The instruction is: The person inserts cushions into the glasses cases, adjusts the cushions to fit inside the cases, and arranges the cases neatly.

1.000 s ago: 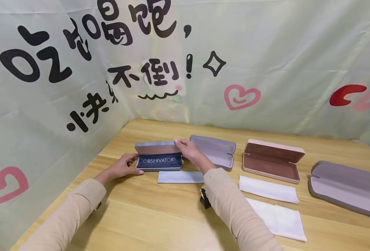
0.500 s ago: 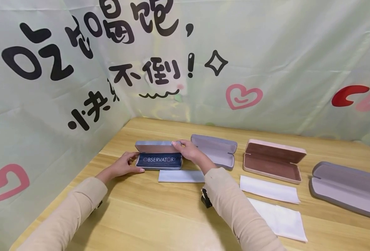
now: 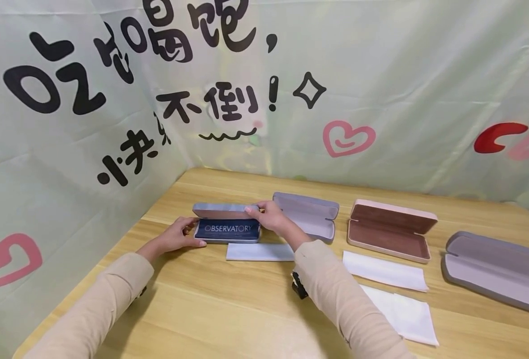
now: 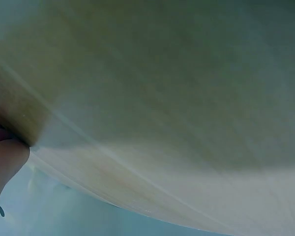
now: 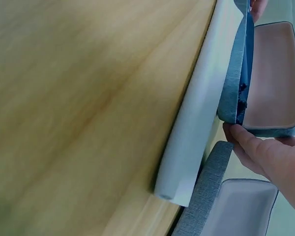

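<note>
A blue glasses case (image 3: pixel 221 208) stands open at the back left of the table, its lid tilted forward. A dark blue cloth (image 3: pixel 228 229) printed "OBSERVATORY" fills its base. My left hand (image 3: pixel 176 236) grips the case's left end, thumb at the front corner and fingers behind. With thumb on the lid's front edge, my right hand (image 3: pixel 273 219) holds the lid's right end; the right wrist view has its fingertips right at the end of the base, beside the pale lid lining (image 5: pixel 274 78). In the left wrist view only part of the left hand (image 4: pixel 7 160) shows.
A pale blue folded cloth (image 3: pixel 251 252) lies before the case. Open cases stand to the right: a lavender-grey one (image 3: pixel 307 202), a pink one (image 3: pixel 390 244) and a larger grey one (image 3: pixel 502 279). Two white cloths (image 3: pixel 383 269) lie nearer. Printed fabric (image 3: pixel 403 99) hangs behind the table.
My right hand has tipped the blue case's lid slightly further down and forward, so less of its lining shows. The left hand stays at the case's left end.
</note>
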The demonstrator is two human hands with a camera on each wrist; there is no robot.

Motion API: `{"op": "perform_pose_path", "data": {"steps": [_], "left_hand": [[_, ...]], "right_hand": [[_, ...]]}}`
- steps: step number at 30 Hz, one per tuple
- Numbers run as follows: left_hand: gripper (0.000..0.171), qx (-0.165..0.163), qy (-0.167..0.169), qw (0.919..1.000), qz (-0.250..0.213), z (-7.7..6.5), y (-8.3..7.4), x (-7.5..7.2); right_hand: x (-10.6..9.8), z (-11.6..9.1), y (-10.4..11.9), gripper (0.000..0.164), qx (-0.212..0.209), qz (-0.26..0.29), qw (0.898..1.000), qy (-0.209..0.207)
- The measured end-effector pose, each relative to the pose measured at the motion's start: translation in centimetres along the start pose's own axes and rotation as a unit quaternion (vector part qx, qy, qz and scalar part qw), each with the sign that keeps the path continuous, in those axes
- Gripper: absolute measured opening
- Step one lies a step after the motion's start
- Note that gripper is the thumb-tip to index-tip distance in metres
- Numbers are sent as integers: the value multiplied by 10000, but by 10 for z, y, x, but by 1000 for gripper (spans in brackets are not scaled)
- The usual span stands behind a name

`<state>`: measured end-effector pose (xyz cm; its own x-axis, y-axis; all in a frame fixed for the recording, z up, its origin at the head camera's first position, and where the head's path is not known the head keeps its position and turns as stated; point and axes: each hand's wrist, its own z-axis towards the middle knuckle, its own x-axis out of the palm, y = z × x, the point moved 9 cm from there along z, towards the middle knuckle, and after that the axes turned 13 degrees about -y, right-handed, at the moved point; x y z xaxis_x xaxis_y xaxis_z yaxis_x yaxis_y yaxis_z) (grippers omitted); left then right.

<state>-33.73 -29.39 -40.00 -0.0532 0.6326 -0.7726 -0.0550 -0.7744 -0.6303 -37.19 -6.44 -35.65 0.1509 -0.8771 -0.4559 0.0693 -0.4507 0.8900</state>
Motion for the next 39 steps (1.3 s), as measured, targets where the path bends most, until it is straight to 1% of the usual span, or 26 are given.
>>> {"op": "perform_pose_path", "data": {"steps": [4,8,13,17,20,23,25,29,32,39], "left_hand": [[89,5,24,10000,-22,0,-2,1],[88,-13,47,10000,-54,1,-5,1],[87,62,58,9999,-67,0,-7,-1],[85,164,29,9998,-118,0,-9,-3],[85,206,43,9997,-126,0,-9,-3],[85,235,56,9996,-120,1,-10,-3],[83,233,46,9996,-136,1,-10,-3],[72,251,34,9995,-190,2,-11,-3],[65,277,45,9994,-208,2,-12,-3],[58,332,0,9991,-258,1,-10,-3]], "right_hand": [[-1,-2,1,46,-156,-157,9997,59],[-3,-5,5,44,-443,-209,9987,120],[-4,-8,8,41,-831,-279,9961,119],[-3,-10,10,42,-968,-247,9948,180],[0,-10,10,44,-1033,-264,9937,342],[1,-11,11,44,-1127,-314,9923,417],[1,-11,11,45,-1139,-336,9920,436],[0,-13,10,46,-1205,-452,9908,409],[0,-15,11,46,-1343,-567,9886,377],[1,-20,12,48,-1544,-716,9844,455]]}}
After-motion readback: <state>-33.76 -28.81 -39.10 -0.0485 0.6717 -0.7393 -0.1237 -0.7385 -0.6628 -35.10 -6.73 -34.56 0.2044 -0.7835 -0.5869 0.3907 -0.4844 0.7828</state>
